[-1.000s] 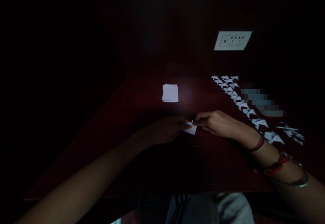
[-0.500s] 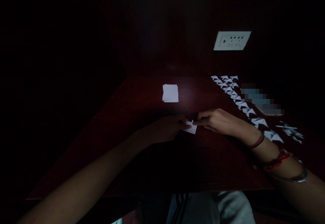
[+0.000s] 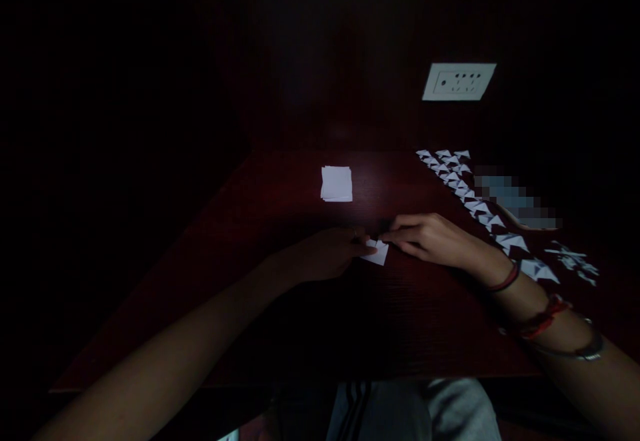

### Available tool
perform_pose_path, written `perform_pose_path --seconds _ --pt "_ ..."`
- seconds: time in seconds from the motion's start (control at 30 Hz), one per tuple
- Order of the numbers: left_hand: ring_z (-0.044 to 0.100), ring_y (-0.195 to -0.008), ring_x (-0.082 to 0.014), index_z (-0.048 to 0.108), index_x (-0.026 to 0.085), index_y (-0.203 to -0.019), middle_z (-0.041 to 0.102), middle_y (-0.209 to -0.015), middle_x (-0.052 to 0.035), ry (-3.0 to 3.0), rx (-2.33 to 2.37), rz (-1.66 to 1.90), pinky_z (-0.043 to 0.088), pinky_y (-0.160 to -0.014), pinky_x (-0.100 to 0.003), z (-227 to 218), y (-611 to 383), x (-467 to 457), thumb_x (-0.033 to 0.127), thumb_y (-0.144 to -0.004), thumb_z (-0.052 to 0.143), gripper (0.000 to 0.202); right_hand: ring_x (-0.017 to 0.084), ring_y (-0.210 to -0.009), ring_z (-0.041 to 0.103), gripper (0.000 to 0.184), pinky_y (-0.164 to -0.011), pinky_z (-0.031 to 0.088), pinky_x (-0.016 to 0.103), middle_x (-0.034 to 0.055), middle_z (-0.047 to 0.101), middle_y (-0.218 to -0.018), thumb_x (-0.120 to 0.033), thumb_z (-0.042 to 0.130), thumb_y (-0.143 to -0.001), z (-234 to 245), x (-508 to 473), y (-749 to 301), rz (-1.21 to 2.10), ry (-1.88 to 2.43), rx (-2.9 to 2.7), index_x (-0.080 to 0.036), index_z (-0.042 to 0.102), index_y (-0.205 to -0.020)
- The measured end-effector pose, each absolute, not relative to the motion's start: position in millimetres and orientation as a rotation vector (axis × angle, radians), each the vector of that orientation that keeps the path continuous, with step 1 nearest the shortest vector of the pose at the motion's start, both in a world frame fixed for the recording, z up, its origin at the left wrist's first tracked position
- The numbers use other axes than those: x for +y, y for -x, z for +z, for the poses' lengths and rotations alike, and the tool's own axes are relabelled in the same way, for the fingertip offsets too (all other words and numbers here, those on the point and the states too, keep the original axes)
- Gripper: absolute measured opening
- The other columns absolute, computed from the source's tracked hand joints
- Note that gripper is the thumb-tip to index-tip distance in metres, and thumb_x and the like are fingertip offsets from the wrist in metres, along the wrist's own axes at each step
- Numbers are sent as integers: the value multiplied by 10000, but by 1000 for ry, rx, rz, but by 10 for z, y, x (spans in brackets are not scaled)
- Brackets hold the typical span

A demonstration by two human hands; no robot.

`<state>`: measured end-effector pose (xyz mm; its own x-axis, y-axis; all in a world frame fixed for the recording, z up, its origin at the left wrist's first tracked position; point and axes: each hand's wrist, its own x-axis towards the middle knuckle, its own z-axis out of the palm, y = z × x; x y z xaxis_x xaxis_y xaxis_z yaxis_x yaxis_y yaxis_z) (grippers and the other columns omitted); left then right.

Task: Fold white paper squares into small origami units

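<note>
A small white piece of paper [image 3: 379, 256], partly folded, lies on the dark red table in front of me. My left hand [image 3: 334, 253] grips its left side, with the thumb laid across the top. From the right, the closed fingertips of my right hand [image 3: 423, 234] press on the paper's upper edge, where a small flap shows. The fingers cover part of the folds. Beyond my hands sits a stack of white square sheets [image 3: 337, 183].
Several folded white paper pieces [image 3: 463, 189] stand in rows along the right. Beside them lie a blurred-out flat device [image 3: 520, 201] and a pile of thin paper strips [image 3: 573, 259]. A socket plate [image 3: 459, 82] is on the back wall. The table's front edge [image 3: 280, 382] runs above my lap.
My right fingertips have shifted slightly up along the paper's upper edge, and the small upright flap now looks lower. My left hand stays in place on the paper.
</note>
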<state>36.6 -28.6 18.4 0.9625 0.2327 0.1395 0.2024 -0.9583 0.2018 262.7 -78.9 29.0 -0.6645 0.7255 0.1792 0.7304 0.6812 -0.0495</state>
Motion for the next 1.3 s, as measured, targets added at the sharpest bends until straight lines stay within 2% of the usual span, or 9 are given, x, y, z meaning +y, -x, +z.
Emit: perform_pose_path --seconds 0.37,0.7,0.8,0.97,1.13,1.3 --pt "457 -1020 -134 468 232 -1165 471 -1110 -36 -2847 273 285 355 -899 -268 155 -351 -218 -11 -761 400 477 107 -718 551 373 -634 413 231 20 538 -950 -135 434 -803 293 -807 -2597 -48 1123 -2796 -289 519 -1132" --pt "452 -1040 -128 500 200 -1126 479 -1102 -50 -2793 247 301 361 -909 -276 154 -360 -160 -47 -740 376 475 118 -729 541 303 -645 404 238 28 550 -916 -116 437 -788 291 -794 -2593 -50 1156 -2756 -237 600 -1012" --pt "450 -1041 -123 510 190 -1113 475 -1098 -50 -2800 227 333 354 -915 -269 131 -344 -153 -48 -741 368 464 120 -732 538 269 -660 409 240 33 559 -889 -121 435 -789 275 -778 -2615 36 1175 -2673 -202 622 -965" --pt "461 -1015 -125 503 199 -1125 472 -1105 -45 -2868 285 341 367 -891 -256 103 -336 -182 -4 -773 381 425 121 -754 535 251 -680 418 239 48 567 -871 -181 470 -794 244 -734 -2614 286 1165 -2448 -171 608 -1004" --pt "480 -984 -164 480 191 -1152 477 -1116 -67 -2998 405 318 384 -856 -304 88 -362 -230 55 -787 425 394 115 -704 522 185 -646 407 233 35 555 -794 -197 517 -771 195 -710 -2535 364 1234 -2397 -157 626 -916" --pt "483 -984 -177 427 195 -1199 444 -1188 -70 -3069 379 295 402 -824 -309 107 -365 -261 72 -788 425 429 106 -676 509 101 -623 399 221 23 543 -747 -162 533 -753 170 -709 -2465 395 1258 -2298 -146 614 -811"
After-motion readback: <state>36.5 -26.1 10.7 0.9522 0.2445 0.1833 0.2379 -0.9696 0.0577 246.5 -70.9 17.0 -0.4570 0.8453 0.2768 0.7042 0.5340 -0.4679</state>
